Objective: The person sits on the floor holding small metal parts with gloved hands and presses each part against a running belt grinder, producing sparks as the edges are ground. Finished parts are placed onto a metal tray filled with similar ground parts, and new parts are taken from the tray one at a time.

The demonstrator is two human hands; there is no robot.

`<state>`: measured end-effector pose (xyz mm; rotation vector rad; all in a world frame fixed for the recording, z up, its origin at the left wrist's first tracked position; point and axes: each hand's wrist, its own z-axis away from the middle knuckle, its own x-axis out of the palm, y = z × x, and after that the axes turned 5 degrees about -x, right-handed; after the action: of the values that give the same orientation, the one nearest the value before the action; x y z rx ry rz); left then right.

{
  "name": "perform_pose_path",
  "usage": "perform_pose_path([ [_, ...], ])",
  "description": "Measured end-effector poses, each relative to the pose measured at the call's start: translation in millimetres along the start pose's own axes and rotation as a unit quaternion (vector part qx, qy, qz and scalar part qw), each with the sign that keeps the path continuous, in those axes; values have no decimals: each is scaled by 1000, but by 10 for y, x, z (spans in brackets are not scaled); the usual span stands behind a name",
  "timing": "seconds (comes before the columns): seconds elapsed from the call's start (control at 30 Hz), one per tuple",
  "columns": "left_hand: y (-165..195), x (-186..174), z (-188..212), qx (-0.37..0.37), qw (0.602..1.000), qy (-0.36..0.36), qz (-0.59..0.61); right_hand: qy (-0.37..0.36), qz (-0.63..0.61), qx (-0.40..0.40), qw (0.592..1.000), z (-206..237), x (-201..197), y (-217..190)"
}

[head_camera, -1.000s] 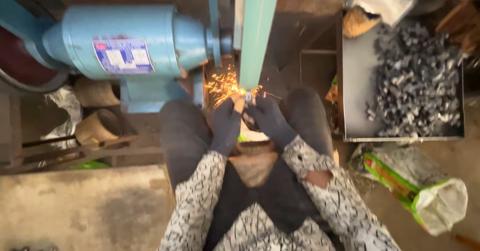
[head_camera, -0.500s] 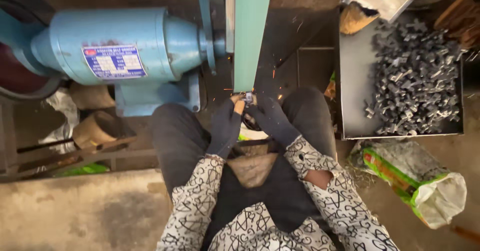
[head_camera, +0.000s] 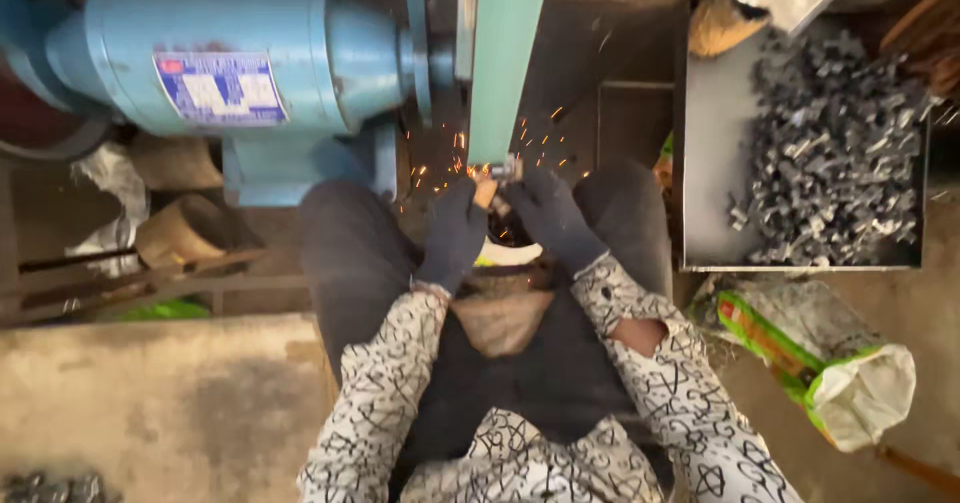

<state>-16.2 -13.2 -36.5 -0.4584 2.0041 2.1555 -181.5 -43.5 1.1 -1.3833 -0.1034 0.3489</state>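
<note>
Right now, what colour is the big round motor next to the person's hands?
Light blue, on the big round motor, seen best in the head view.

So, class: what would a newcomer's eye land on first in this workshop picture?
Orange sparks fly at top centre, where the gloved left hand and right hand press a small metal piece to a green sanding belt. A big blue motor sits upper left; a tray of grey metal parts stands right.

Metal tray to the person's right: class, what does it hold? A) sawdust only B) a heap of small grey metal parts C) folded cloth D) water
B: the metal tray is piled with small grey metal parts, dark and jumbled, filling most of its right half, while its left half is bare.
</note>
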Motion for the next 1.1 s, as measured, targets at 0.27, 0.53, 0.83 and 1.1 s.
perform_pose_path([
  [0.27, 216, -75, 122, -83, 931, -64, 350, 33, -45, -65, 996, 246, 102, -109],
  [0.53, 74, -15, -28, -68, 962, -13, 264, 24, 6, -58, 998, 54, 142, -79],
  [0.83, 79, 166, -16, -29, 996, 73, 52, 44, 77, -54, 995, -36, -42, -8],
  [1.1, 249, 65, -37, -15, 998, 15, 58, 32, 8, -25, 999, 107, -151, -75],
])
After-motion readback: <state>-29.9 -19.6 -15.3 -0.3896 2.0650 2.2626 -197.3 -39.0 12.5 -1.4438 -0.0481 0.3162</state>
